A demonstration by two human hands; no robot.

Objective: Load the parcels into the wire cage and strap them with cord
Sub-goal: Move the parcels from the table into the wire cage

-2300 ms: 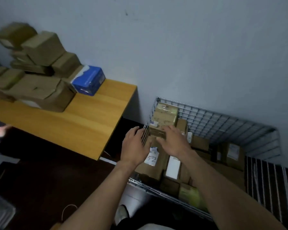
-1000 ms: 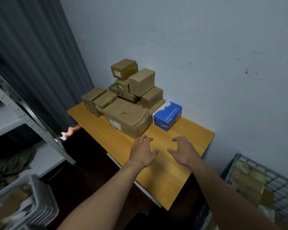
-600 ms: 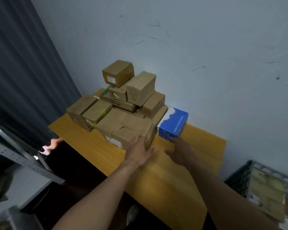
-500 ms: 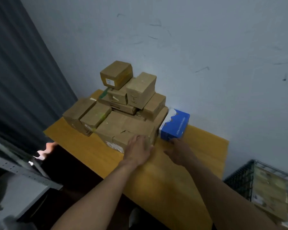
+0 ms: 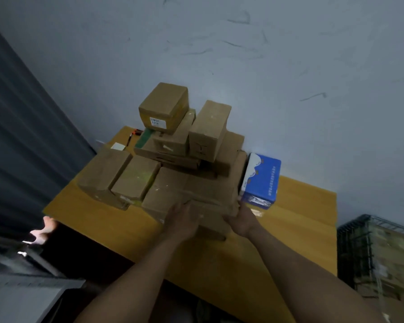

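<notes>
Sitting on the tabletop (image 5: 301, 206) just beside the blue box (image 5: 261, 180), the large parcel (image 5: 184, 185) is held at its near corner by the right hand (image 5: 241, 221), grip closed, while the left hand (image 5: 183, 221) lies on top, grip unclear.

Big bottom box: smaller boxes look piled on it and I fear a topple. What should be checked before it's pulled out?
Both hands on big box: ok, left hand and right hand at its front edge.
Nothing resting on it: not ok, smaller boxes sit on its rear.
Gap to blue box: cannot tell.
Bare table in front: ok.
Room in cage: cannot tell, only a corner shows.
</notes>
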